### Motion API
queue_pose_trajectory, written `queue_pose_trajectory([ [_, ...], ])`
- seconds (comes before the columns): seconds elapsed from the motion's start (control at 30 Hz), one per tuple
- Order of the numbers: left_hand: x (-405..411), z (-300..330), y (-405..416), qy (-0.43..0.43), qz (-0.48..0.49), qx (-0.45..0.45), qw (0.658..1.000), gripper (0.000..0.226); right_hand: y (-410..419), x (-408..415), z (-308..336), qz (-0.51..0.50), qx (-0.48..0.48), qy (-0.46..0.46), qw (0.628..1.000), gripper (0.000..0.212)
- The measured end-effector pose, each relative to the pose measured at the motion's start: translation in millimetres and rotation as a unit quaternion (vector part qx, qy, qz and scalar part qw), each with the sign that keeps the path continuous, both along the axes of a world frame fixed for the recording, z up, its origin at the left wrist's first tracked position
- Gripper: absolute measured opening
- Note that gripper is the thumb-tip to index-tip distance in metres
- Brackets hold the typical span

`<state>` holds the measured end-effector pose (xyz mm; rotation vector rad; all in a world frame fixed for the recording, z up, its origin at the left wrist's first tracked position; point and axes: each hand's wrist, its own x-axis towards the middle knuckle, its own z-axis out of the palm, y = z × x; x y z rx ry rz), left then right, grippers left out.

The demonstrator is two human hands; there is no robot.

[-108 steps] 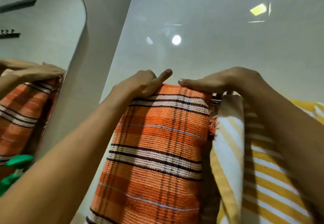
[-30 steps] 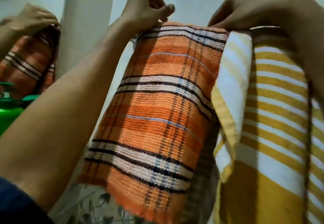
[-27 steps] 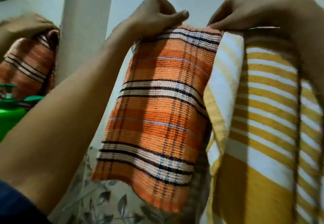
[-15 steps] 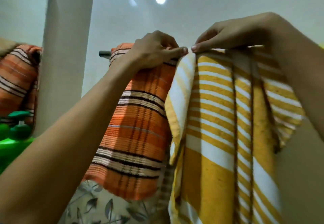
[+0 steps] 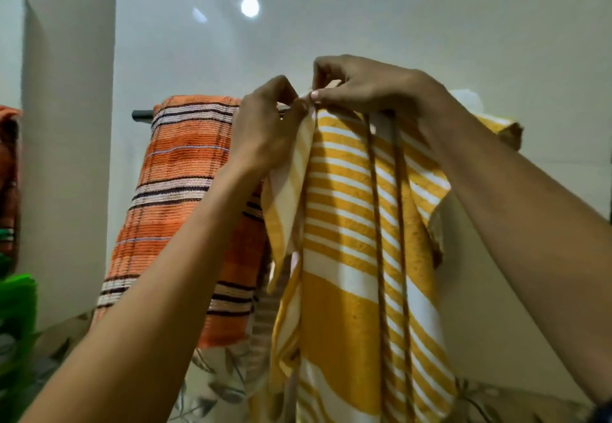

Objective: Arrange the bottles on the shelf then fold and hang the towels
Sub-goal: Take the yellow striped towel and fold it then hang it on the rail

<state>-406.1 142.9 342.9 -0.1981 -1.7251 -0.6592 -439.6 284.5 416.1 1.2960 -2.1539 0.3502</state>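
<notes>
Orange plaid towel (image 5: pixel 178 197) draped over dark rail (image 5: pixel 141 114), hanging flat on the left side, its lower edge ending above a band of leaf-patterned tile (image 5: pixel 218 386). Just beside it on the right, touching along one edge, yellow-and-white striped towel (image 5: pixel 357 257) hanging from the same height, bunched into long vertical folds, with one loose corner folded forward on its left side. Rail visible only at its left end; the rest hidden behind both towels and both hands. Far left, edge of a mirror (image 5: pixel 10 58) with a reflection of orange cloth, and below it something bright green (image 5: pixel 16 303), too blurred to identify. Behind everything, glossy pale wall (image 5: pixel 397 18) with round light reflections, and a plain white column (image 5: pixel 69 124) between mirror and towels. No bottles or shelf in view. Left hand (image 5: pixel 268 124) raised at the top left corner of the striped towel, fingers closed in a pinch on the cloth edge. Right hand (image 5: pixel 367 85) just beside it, almost touching, palm down, fingers likewise closed on the top edge of the same towel. Both forearms bare, reaching upward from the bottom corners, partly covering the lower part of the orange towel and the right side of the striped one.
</notes>
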Motion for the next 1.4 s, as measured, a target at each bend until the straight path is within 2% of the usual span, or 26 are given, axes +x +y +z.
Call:
queue_pose_trajectory([
  [0.1, 4.7, -10.4, 16.5, -0.002, -0.049, 0.010, 0.999, 0.010, 11.3, 1.6, -10.7, 0.008, -0.011, -0.012, 1.000, 0.005],
  [0.13, 4.9, -15.0, 21.7, -0.012, -0.070, 0.018, 0.997, 0.010, 15.5, 4.1, -15.1, 0.003, -0.007, -0.010, 1.000, 0.009],
  [0.2, 6.9, -26.4, 35.3, -0.046, -0.118, 0.046, 0.991, 0.011, 25.2, 8.7, -22.0, 0.002, 0.007, -0.002, 1.000, 0.035],
  [0.27, 10.3, -38.8, 50.1, -0.085, -0.149, 0.068, 0.983, 0.013, 35.7, 18.7, -31.3, 0.007, 0.029, 0.014, 0.999, 0.043],
  [0.37, 14.5, -54.5, 72.1, -0.156, -0.162, 0.096, 0.970, 0.036, 54.2, 22.4, -45.3, 0.014, 0.074, 0.039, 0.996, 0.012],
  [0.47, 14.2, -66.0, 88.0, -0.208, -0.198, 0.158, 0.945, 0.039, 76.6, 19.3, -54.6, 0.017, 0.091, 0.037, 0.995, 0.028],
  [0.6, 16.1, -76.2, 118.1, -0.149, -0.242, 0.226, 0.932, 0.041, 107.3, 14.8, -63.2, 0.063, 0.081, 0.029, 0.994, 0.026],
  [0.73, 28.6, -89.2, 164.8, -0.117, -0.281, 0.268, 0.914, 0.018, 141.0, 18.7, -77.8, 0.092, 0.095, 0.040, 0.990, 0.007],
  [0.8, 38.8, -101.8, 185.7, -0.138, -0.280, 0.276, 0.909, 0.017, 158.9, 22.0, -87.1, 0.093, 0.111, 0.044, 0.988, 0.009],
  [0.83, 46.5, -108.8, 196.0, -0.178, -0.274, 0.268, 0.906, 0.030, 167.5, 23.0, -92.8, 0.095, 0.122, 0.042, 0.987, 0.013],
  [0.9, 65.4, -126.6, 215.5, -0.316, -0.216, 0.234, 0.894, 0.060, 184.3, 25.9, -107.7, 0.117, 0.142, 0.028, 0.982, 0.026],
  [0.93, 75.3, -136.8, 227.2, -0.380, -0.197, 0.229, 0.874, 0.058, 194.1, 28.3, -117.1, 0.142, 0.150, 0.014, 0.978, 0.028],
  [0.97, 81.6, -148.2, 235.9, -0.415, -0.194, 0.236, 0.857, 0.043, 203.9, 31.4, -126.7, 0.167, 0.160, -0.002, 0.973, 0.029],
  [1.0, 89.0, -158.3, 247.6, -0.428, -0.192, 0.256, 0.845, 0.029, 212.9, 33.8, -136.4, 0.191, 0.174, -0.020, 0.966, 0.027],
  [1.03, 95.2, -168.9, 254.6, -0.432, -0.181, 0.268, 0.842, 0.027, 221.3, 36.3, -145.9, 0.207, 0.192, -0.042, 0.959, 0.025],
  [1.1, 106.5, -185.8, 264.2, -0.425, -0.137, 0.263, 0.855, 0.041, 233.6, 38.9, -162.3, 0.219, 0.228, -0.096, 0.944, 0.018],
  [1.17, 121.4, -192.2, 276.0, -0.408, -0.118, 0.251, 0.870, 0.041, 243.8, 42.1, -175.5, 0.207, 0.269, -0.142, 0.930, 0.014],
  [1.27, 143.8, -196.3, 291.2, -0.384, -0.090, 0.274, 0.877, 0.046, 255.2, 52.9, -188.2, 0.188, 0.324, -0.140, 0.917, 0.040],
  [1.4, 172.7, -193.1, 308.1, -0.396, -0.067, 0.274, 0.874, 0.043, 256.5, 63.0, -203.7, 0.239, 0.345, -0.190, 0.887, 0.077],
])
